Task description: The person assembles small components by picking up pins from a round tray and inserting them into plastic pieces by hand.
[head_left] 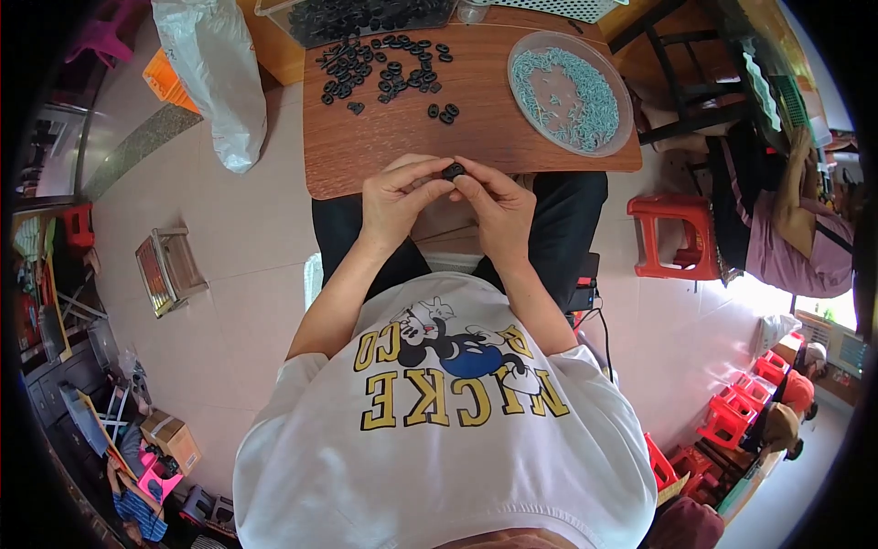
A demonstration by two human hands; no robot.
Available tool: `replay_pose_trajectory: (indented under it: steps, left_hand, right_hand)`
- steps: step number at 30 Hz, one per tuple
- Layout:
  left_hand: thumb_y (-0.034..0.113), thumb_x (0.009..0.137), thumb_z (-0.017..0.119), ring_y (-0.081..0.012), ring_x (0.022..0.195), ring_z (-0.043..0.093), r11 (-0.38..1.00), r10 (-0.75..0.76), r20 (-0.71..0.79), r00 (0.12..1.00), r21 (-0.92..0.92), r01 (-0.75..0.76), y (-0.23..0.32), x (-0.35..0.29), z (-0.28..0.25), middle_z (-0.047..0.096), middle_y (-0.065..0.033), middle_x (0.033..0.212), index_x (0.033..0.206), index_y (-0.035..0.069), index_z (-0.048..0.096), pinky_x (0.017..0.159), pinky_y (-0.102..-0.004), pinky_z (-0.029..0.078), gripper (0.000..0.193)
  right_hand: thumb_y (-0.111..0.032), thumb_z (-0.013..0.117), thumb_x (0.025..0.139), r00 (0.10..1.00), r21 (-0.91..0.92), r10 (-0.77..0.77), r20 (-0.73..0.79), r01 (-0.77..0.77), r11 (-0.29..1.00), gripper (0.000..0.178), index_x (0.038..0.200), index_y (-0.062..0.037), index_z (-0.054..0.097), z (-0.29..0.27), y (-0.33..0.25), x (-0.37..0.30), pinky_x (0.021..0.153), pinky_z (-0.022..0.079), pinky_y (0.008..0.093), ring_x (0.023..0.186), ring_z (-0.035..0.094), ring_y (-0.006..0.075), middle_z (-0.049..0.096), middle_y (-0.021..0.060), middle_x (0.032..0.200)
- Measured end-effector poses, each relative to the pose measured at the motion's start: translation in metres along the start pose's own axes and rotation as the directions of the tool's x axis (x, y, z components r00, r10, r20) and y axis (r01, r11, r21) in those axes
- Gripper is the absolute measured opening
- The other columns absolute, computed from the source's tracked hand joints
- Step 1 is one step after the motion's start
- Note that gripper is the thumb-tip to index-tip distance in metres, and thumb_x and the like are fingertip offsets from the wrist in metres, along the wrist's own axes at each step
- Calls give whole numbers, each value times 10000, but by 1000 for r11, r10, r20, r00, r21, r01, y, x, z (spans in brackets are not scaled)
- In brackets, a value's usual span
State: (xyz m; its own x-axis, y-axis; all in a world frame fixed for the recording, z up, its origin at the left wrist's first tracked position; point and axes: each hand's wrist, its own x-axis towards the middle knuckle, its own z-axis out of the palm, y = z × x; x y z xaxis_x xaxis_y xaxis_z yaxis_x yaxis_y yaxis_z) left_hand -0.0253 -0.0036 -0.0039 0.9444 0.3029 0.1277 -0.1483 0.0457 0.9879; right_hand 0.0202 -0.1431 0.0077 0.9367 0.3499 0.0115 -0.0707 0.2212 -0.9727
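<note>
A small black oval plastic part is pinched between my two hands, just over the near edge of the brown wooden table. My left hand grips it from the left with thumb and forefinger. From the right, the thumb and forefinger of my right hand close on the same piece. Its finer details are too small to make out. Ahead of my hands lie a few loose black oval parts, and a wider scatter of similar black parts spreads farther back on the left.
A round clear tub of small pale-blue pieces stands on the table's right. At the back is a clear bin heaped with black parts. A white plastic bag hangs at left; a red stool and a seated person are at right.
</note>
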Motion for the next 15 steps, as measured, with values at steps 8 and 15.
replay_pose_trajectory:
  steps: [8, 15]
  left_hand:
    - [-7, 779, 670, -116, 829, 617, 996, 40, -15, 999, 82, -38, -4, 0, -3, 645, -75, 980, 1019, 27, 681, 700, -208, 495, 242]
    - [-2, 806, 643, -124, 839, 618, 1000, -15, -4, 1000, 8, 15, -7, 6, -8, 645, -82, 968, 1063, 15, 658, 731, -217, 495, 258]
  right_hand:
    - [17, 618, 832, 1000, -29, -9, -18, 9, 1000, 209, 1038, 27, 654, 3, 10, 2, 664, 488, 200, 732, 611, 107, 652, 86, 912]
    - [-22, 624, 837, 971, -16, 172, 168, -171, 985, 243, 1076, 24, 631, -13, 5, 28, 689, 498, 214, 740, 612, 100, 660, 68, 911]
